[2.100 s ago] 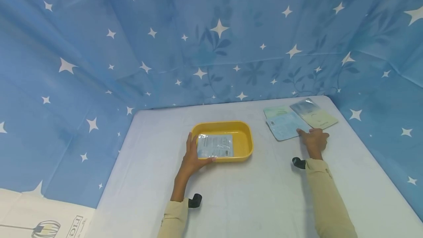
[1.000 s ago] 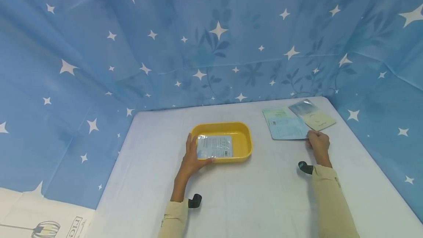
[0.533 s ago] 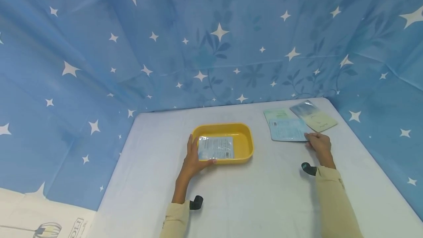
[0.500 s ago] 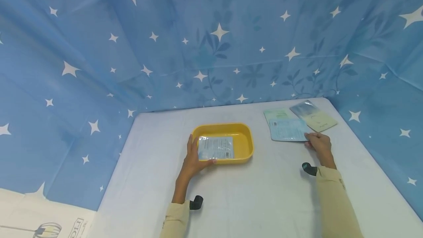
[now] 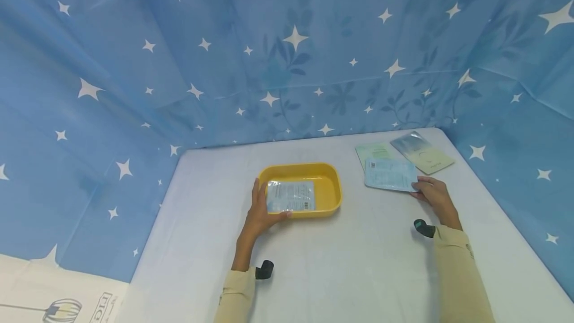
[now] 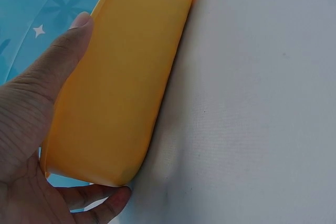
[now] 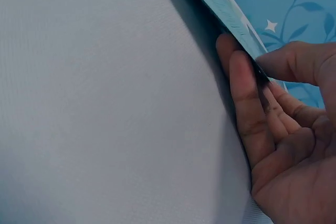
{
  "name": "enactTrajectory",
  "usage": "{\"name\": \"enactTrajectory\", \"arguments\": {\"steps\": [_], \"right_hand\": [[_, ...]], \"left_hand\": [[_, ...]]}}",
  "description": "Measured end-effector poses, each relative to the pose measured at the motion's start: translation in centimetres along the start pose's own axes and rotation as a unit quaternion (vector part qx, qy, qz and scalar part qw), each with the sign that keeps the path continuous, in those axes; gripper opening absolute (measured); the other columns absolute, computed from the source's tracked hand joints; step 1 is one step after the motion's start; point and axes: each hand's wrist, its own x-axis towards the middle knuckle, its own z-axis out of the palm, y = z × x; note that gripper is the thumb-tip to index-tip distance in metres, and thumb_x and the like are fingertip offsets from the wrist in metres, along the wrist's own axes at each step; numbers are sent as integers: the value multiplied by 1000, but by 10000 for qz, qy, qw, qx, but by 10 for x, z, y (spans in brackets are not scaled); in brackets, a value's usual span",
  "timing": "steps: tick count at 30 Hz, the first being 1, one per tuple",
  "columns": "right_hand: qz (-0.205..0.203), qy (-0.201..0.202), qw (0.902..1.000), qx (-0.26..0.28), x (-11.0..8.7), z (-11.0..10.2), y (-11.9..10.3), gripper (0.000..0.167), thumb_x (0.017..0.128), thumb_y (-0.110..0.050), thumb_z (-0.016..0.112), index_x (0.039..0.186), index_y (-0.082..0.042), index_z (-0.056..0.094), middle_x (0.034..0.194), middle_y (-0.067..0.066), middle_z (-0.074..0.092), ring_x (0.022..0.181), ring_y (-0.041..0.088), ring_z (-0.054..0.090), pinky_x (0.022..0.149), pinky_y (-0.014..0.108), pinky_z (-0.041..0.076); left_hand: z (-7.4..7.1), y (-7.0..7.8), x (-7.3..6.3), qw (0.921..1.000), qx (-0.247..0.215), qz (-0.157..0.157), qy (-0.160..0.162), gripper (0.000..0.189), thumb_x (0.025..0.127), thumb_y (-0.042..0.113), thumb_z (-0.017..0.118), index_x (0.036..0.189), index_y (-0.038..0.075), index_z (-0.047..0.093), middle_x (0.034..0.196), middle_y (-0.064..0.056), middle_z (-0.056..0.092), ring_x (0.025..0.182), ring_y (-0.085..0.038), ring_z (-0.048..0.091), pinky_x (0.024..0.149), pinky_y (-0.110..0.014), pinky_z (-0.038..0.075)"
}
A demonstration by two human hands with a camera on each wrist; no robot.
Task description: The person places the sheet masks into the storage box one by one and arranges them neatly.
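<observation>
My left hand [image 5: 259,217] holds the yellow tray [image 5: 329,211] at its left end. In the left wrist view the thumb lies along the tray's [image 6: 121,77] long side wall and the fingers reach round its end. A silvery-blue face mask packet [image 5: 290,196] lies flat inside the tray, printed side up. My right hand [image 5: 436,197] pinches the lower right corner of a light blue face mask packet [image 5: 390,173]. In the right wrist view the thumb is above this packet [image 7: 231,17] and fingers are beneath, its edge raised off the table.
A pale green packet [image 5: 367,151] lies partly under the light blue one. A yellow and silver packet [image 5: 423,153] lies beside them near the back right corner of the white table [image 5: 341,263]. A blue starry curtain [image 5: 269,64] hangs behind and at both sides.
My right hand has gone from the packet's lower edge to its right corner, and now pinches and lifts that corner. The light blue packet has turned slightly. The left hand and tray stay put.
</observation>
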Motion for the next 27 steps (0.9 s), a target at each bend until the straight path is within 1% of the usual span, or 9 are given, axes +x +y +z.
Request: {"name": "enactTrajectory", "arguments": {"steps": [2,5,7,10,14,17,22,25,27], "right_hand": [[-56,-57,10000,7,1,0,-1,68,101,-26,47,154,3,17,157,28,25,103,10,59,76,13,54],[-221,-41,9997,104,1,1,-2,70,102,-31,47,152,8,17,152,30,28,83,-4,56,77,15,55],[-314,18,9995,95,0,4,-2,72,101,-34,48,150,11,19,145,29,36,73,-10,54,76,16,55],[-419,111,9991,-31,0,6,-1,71,101,-36,50,147,13,25,130,21,48,70,-11,55,73,16,55],[-448,184,9980,-402,-1,6,1,69,99,-38,52,143,12,33,119,12,54,74,-7,54,68,15,53],[-444,240,9969,-607,-2,4,2,69,98,-38,53,143,11,34,125,16,53,76,-5,52,65,12,50],[-433,347,9970,-549,-2,4,4,68,98,-33,54,144,12,33,140,27,44,81,-3,50,63,11,48],[-392,382,9970,-542,-3,4,6,67,99,-33,53,145,11,33,143,27,42,94,8,55,65,11,48],[-366,400,9969,-574,-3,4,7,68,99,-36,51,146,10,32,145,28,40,107,21,57,69,15,48]], "left_hand": [[0,0,0,10000,-3,8,12,124,65,57,85,157,22,11,166,2,-10,138,-36,38,106,-56,40],[-1,1,1,10000,-31,10,39,124,64,57,85,157,22,11,166,2,-10,138,-37,38,106,-57,40],[-1,1,0,10000,-45,13,46,124,64,56,86,157,22,11,166,2,-9,139,-37,37,106,-57,40],[-1,2,0,10000,-54,23,20,124,64,55,86,158,21,11,166,2,-10,139,-37,36,107,-57,40],[-1,2,-1,10000,-47,16,-16,125,65,55,86,158,21,10,165,2,-11,141,-37,35,108,-57,39],[-2,3,-1,10000,-68,3,21,125,64,55,86,158,22,11,166,2,-10,140,-37,35,107,-57,39],[-1,3,0,9999,-51,83,27,124,65,55,86,158,21,11,166,0,-9,140,-38,36,106,-57,40],[-1,3,0,10000,-28,80,14,124,65,55,86,158,20,11,166,0,-9,140,-38,36,106,-57,40],[-1,3,0,10000,-38,62,29,124,64,55,86,158,21,12,166,0,-9,139,-38,37,106,-58,40]]}}
